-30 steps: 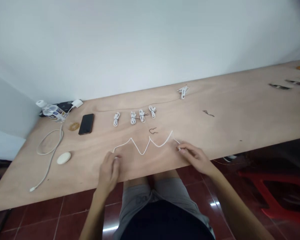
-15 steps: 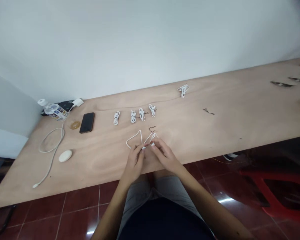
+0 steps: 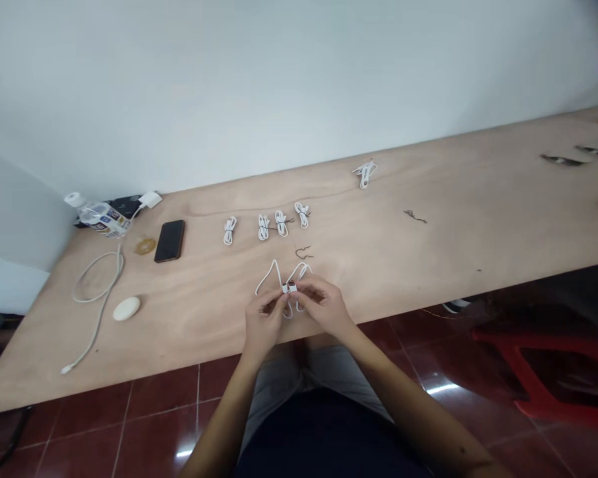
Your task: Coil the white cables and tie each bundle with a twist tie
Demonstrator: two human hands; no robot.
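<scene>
- White cable point(image 3: 267, 273): thin, smooth and evenly white; it lies near the front edge of the wooden table point(image 3: 453, 219), directly ahead of the person, its ends raised to the fingertips.
- Form of the cable: loose and bent into several uneven turns. One turn rises to a sharp peak beyond the left hand; narrower, rounded loops stand beyond the right; two short curves hang below the fingertips, between the hands.
- Plug ends point(image 3: 290, 287): white, with a small dark patch, brought close together; whether they touch is too small to tell.
- Left hand point(image 3: 264, 323): grasping the cable at its end, thumb and forefinger pinched together.
- Right hand point(image 3: 329, 307): grasping the cable likewise, in a pinch facing the left.
- Twist tie point(image 3: 303, 253): thin, dark and crooked, lying flat just beyond the loops.
- Tied bundles point(image 3: 282, 224): four compact white coils in a row farther back, dark ties around their middles.
- Fifth bundle point(image 3: 365, 175): white, with looser, splayed strands, set apart toward the wall point(image 3: 299, 86).
- Phone point(image 3: 170, 241): dark, lying flat to the left of the row.
</scene>
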